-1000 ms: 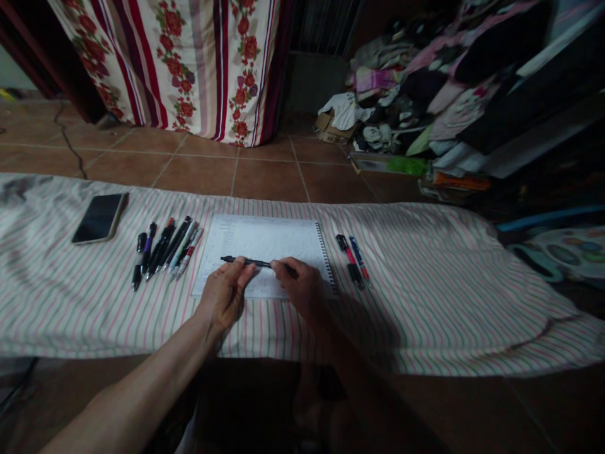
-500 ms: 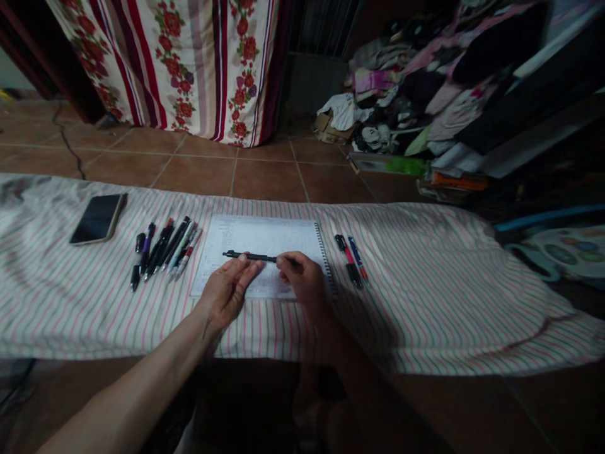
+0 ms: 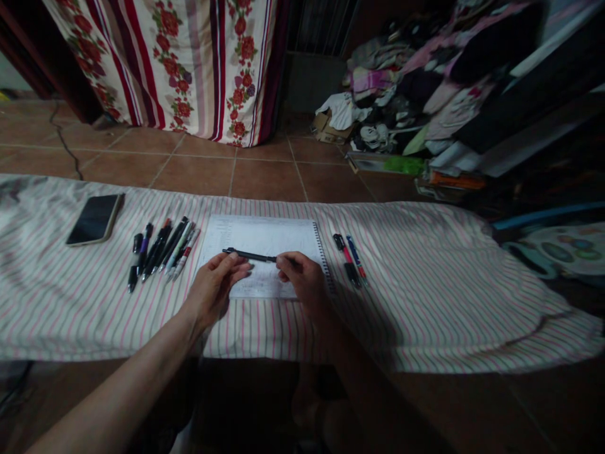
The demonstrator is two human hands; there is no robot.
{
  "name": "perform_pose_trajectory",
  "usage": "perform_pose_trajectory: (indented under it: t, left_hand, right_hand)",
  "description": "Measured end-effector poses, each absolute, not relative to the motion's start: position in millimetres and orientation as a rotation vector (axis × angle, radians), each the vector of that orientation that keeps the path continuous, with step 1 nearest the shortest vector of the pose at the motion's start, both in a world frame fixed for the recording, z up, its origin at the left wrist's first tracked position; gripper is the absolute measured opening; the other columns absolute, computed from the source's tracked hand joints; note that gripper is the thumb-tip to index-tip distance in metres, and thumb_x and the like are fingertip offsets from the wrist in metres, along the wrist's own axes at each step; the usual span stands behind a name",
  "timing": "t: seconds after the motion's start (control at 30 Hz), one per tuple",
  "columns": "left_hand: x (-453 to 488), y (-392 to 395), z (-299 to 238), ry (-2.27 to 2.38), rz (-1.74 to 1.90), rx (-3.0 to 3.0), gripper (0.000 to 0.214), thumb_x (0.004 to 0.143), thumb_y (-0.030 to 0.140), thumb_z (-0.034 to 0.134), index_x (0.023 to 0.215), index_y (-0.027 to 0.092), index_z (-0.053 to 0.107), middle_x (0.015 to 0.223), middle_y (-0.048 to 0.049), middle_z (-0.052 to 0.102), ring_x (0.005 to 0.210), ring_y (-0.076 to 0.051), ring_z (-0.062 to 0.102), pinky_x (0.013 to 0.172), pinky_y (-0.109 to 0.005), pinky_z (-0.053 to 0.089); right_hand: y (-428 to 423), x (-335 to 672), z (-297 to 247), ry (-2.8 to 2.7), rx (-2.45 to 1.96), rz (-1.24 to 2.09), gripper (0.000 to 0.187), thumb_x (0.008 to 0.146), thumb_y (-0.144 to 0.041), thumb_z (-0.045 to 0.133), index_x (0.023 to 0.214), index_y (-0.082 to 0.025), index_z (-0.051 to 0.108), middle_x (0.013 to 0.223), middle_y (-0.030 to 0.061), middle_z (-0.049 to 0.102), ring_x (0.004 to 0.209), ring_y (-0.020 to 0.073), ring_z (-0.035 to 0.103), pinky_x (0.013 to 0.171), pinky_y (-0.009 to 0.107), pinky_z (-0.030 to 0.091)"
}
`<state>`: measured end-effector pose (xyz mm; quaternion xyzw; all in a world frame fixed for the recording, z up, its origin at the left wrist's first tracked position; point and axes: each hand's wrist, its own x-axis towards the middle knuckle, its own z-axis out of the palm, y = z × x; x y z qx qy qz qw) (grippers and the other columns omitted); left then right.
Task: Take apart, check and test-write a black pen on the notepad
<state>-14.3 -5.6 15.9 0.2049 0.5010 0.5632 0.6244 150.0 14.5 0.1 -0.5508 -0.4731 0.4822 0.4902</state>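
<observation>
The left hand (image 3: 215, 282) and the right hand (image 3: 305, 274) are seen with a slim black pen (image 3: 253, 255) held between them, an end pinched in the fingers of each, over a spiral notebook (image 3: 274, 233) at the centre of the frame. The handling of the pen is judged to be under way: it has not been laid down, and whether its parts are fully joined cannot be told. At centre left, a cluster of pens (image 3: 172, 243) is left lying untouched; right of centre, a red-and-black pen (image 3: 347, 258) and a blue-and-red pen (image 3: 357, 260) are set side by side, out of both hands. A smartphone (image 3: 94, 219) is placed at left with its screen dark. Faint lines are carried on the notebook page, but no word can be read, and no brand or label can be made out on pens or phone.
</observation>
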Motion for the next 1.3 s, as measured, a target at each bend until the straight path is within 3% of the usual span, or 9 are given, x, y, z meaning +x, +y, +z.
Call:
perform_pose_trajectory:
  t: [0.1,0.23,0.37,0.47,0.6,0.83,1.07,1.3]
  left_hand:
    - [-31,-5,14,1.515,1.424,1.05,0.033,0.075,0.03,0.065,0.104,0.016,0.058,0.093,-0.0074,0.064,0.08,-0.018,0.063,0.073,-0.035,0.053]
    - [-48,-4,16,1.608,1.272,2.22,0.033,0.076,0.034,0.063,0.107,0.022,0.06,0.113,-0.0078,0.061,0.111,-0.027,0.05,0.095,-0.049,0.039]
    - [-51,-4,12,1.454,0.93,2.757,0.038,0.081,0.033,0.058,0.117,0.021,0.056,0.113,-0.0086,0.062,0.116,-0.029,0.045,0.094,-0.048,0.04]
    - [-48,-6,8,1.443,0.809,2.798,0.033,0.086,0.03,0.05,0.115,0.016,0.056,0.093,-0.0095,0.065,0.094,-0.024,0.055,0.078,-0.038,0.049]
    - [-45,-11,8,1.456,0.658,2.785,0.03,0.09,0.028,0.042,0.109,0.012,0.058,0.082,-0.0083,0.063,0.074,-0.02,0.057,0.065,-0.032,0.049]
    - [-46,-15,7,1.431,0.59,2.711,0.028,0.091,0.026,0.038,0.105,0.011,0.057,0.079,-0.0078,0.061,0.072,-0.019,0.058,0.066,-0.032,0.049]
    - [-48,-16,7,1.434,0.625,2.657,0.026,0.09,0.023,0.037,0.104,0.011,0.056,0.078,-0.007,0.06,0.068,-0.017,0.058,0.062,-0.029,0.049]
    - [-48,-20,7,1.465,0.694,2.775,0.025,0.084,0.02,0.043,0.103,0.012,0.057,0.081,-0.0085,0.062,0.07,-0.02,0.057,0.061,-0.033,0.049]
  right_hand:
    - [14,151,1,-1.172,-1.321,1.171,0.024,0.066,-0.039,0.064,0.071,-0.016,0.063,0.056,-0.0015,0.058,0.046,0.009,0.052,0.046,0.021,0.044]
    - [11,148,3,-1.216,-1.328,1.182,0.024,0.067,-0.039,0.064,0.072,-0.016,0.062,0.055,-0.0018,0.056,0.046,0.0087,0.05,0.046,0.021,0.043]
    - [8,145,3,-1.266,-1.309,1.213,0.021,0.067,-0.037,0.064,0.073,-0.017,0.062,0.05,-0.0036,0.053,0.045,0.0086,0.049,0.046,0.021,0.041]
    - [7,142,1,-1.306,-1.281,1.24,0.018,0.068,-0.034,0.064,0.073,-0.017,0.062,0.048,-0.0043,0.052,0.045,0.0088,0.049,0.047,0.021,0.041]
    - [6,141,-3,-1.388,-1.26,1.259,0.018,0.07,-0.033,0.062,0.08,-0.018,0.06,0.054,-0.0038,0.055,0.048,0.0097,0.053,0.049,0.022,0.044]
    - [6,144,-2,-1.548,-1.27,1.245,0.014,0.073,-0.031,0.061,0.077,-0.02,0.055,0.055,-0.0047,0.055,0.05,0.0106,0.055,0.049,0.022,0.043]
    - [5,146,0,-1.81,-1.248,1.016,0.012,0.073,-0.023,0.059,0.084,-0.019,0.059,0.075,-0.0004,0.063,0.067,0.0123,0.059,0.066,0.025,0.046]
    - [8,148,3,-1.975,-1.202,0.808,0.017,0.08,-0.032,0.055,0.077,-0.019,0.065,0.074,0.0024,0.065,0.069,0.0146,0.058,0.066,0.026,0.044]
